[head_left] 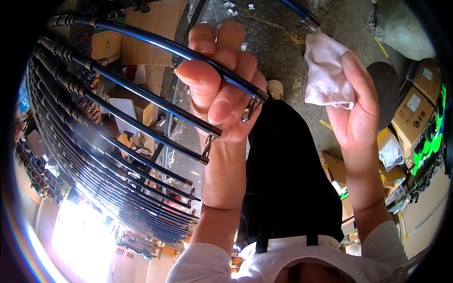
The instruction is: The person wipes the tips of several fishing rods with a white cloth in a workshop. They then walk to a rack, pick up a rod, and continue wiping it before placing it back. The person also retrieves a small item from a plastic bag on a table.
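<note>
From afar I see the left hand (225, 96) half-curled at 1 glossy blue rod (155, 41) near its metal end fitting (259, 96), the right hand (353, 111) pinching soft white cloth (327, 70); the rod seems light, stiff, slippery, better held by the shaft.

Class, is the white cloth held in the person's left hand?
No, the right hand holds the white cloth, while the left hand holds a dark blue rod.

1. I count two hands: one left hand (226, 101), one right hand (356, 106).
2. I see one white cloth (328, 75).
3. Dark blue fishing rods (151, 43): over ten at left, too crowded for me to number; one at top.
4. One cream clog (275, 89).
</note>
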`<move>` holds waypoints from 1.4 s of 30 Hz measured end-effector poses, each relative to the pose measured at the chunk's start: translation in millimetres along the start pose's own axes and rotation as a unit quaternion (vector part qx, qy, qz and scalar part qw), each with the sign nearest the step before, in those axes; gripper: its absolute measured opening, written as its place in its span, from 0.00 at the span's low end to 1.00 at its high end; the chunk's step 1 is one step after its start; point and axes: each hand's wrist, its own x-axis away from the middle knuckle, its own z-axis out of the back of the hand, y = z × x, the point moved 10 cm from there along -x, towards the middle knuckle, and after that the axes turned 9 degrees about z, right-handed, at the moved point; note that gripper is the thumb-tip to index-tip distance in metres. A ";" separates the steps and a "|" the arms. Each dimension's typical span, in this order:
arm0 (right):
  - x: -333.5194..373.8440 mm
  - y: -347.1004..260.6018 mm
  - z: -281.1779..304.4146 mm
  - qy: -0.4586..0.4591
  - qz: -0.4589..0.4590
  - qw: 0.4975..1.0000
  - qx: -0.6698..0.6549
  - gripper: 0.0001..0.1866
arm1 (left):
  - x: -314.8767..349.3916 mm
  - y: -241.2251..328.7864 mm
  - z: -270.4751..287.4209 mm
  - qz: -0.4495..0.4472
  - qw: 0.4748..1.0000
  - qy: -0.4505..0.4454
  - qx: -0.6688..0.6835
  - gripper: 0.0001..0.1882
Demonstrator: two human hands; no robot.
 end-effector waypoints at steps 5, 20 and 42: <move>3.6 -7.9 -6.8 0.032 0.049 0.996 0.061 0.16 | -0.8 -0.7 2.6 -0.003 1.000 -0.002 0.002 0.17; -15.3 -30.1 -18.3 -0.055 0.021 0.997 0.054 0.13 | -46.1 0.9 -2.6 -0.051 0.994 -0.024 -0.091 0.13; -11.2 -75.9 -90.2 -0.336 0.315 0.806 0.371 0.14 | -32.8 -8.2 2.5 -0.076 0.993 0.028 -0.085 0.08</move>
